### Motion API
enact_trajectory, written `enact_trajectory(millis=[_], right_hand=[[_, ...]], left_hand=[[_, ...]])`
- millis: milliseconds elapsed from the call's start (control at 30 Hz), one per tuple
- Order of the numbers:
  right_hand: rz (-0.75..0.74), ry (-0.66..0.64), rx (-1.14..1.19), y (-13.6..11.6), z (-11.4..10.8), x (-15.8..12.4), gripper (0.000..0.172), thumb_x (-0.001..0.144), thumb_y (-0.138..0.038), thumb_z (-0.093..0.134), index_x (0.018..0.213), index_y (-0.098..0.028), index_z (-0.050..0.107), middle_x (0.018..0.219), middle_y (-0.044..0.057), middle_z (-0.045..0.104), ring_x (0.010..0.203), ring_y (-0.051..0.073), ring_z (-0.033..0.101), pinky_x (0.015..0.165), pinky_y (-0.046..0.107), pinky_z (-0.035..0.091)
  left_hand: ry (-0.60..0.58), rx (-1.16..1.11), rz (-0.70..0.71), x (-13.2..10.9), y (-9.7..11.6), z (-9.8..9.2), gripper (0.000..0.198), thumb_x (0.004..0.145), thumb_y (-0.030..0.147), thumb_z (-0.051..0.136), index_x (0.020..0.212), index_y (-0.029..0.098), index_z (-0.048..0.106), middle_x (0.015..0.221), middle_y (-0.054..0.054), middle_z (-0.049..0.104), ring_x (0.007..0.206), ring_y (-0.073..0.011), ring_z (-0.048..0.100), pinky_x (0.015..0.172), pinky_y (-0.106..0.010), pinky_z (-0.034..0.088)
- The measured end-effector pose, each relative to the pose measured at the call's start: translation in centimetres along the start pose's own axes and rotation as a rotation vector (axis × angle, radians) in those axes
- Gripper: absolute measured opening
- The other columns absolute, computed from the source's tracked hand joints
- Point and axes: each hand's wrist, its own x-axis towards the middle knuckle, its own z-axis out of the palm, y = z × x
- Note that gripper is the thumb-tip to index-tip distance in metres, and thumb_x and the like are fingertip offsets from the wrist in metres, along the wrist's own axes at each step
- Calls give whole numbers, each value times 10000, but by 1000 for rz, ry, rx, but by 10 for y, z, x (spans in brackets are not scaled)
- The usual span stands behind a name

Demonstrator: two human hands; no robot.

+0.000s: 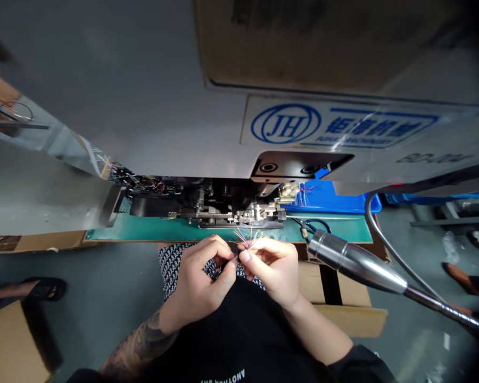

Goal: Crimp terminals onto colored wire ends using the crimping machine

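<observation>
Low in the centre of the frame, the left hand (198, 283) and right hand (270, 272) meet above the person's lap, fingertips almost touching. The right thumb and forefinger pinch a bundle of thin coloured wires (249, 238), whose loose ends fan upward, apparently so that the strands stay separated and in view. The left hand's fingers curl closed right beside the bundle, with its thumb and forefinger pressed toward the pinch, but whether they grip the wires too is hidden.

Just beyond the hands, a wire-processing machine (227, 210) sits on a green work mat (183, 231), its metal mechanism open at the front within easy reach. Tangled coloured wires (143, 184) sit at its left end. To the right, a blue plastic tray (327, 199) lies behind the mat, probably placed to keep parts close. A chrome gooseneck lamp (351, 260) reaches in from the right, seemingly aimed toward the work area. Overhead, a machine cover carries a blue JH nameplate (285, 123). Cardboard boxes (335, 298) lie beneath the bench, and a sandalled foot (43, 289) shows at the left edge.
</observation>
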Motion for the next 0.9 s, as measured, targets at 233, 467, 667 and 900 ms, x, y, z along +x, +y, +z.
enact_trajectory(millis=[233, 467, 667, 900], right_hand=[[178, -54, 173, -3, 1, 3, 209, 732, -298, 1000, 861, -209, 862, 606, -4, 737, 416, 135, 605, 367, 231, 525], [192, -106, 207, -2, 1, 4, 258, 738, -348, 993, 904, -212, 849, 631, -6, 734, 458, 142, 617, 388, 244, 535], [141, -139, 178, 3, -10, 6, 274, 761, -320, 982, 975, -211, 850, 718, 7, 759, 510, 120, 608, 443, 222, 510], [128, -456, -131, 4, -29, 8, 330, 873, -384, 883, 1141, -195, 845, 775, 1, 743, 538, 91, 501, 518, 219, 459]], left_hand=[[-2, 24, 11, -3, 3, -1, 189, 951, 79, 668, 804, 195, 638, 765, 0, 657, 701, -137, 619, 666, -296, 508], [31, 29, -6, -3, 4, 0, 169, 952, 107, 669, 814, 204, 648, 744, 1, 656, 689, -151, 637, 655, -303, 518], [1, -92, -45, -4, -3, -5, 156, 967, 123, 684, 835, 205, 668, 777, -17, 683, 717, -162, 653, 659, -316, 528], [-14, -559, -136, -5, -23, -12, 303, 1037, 468, 706, 855, 232, 653, 868, -72, 704, 920, -264, 720, 811, -462, 624]])
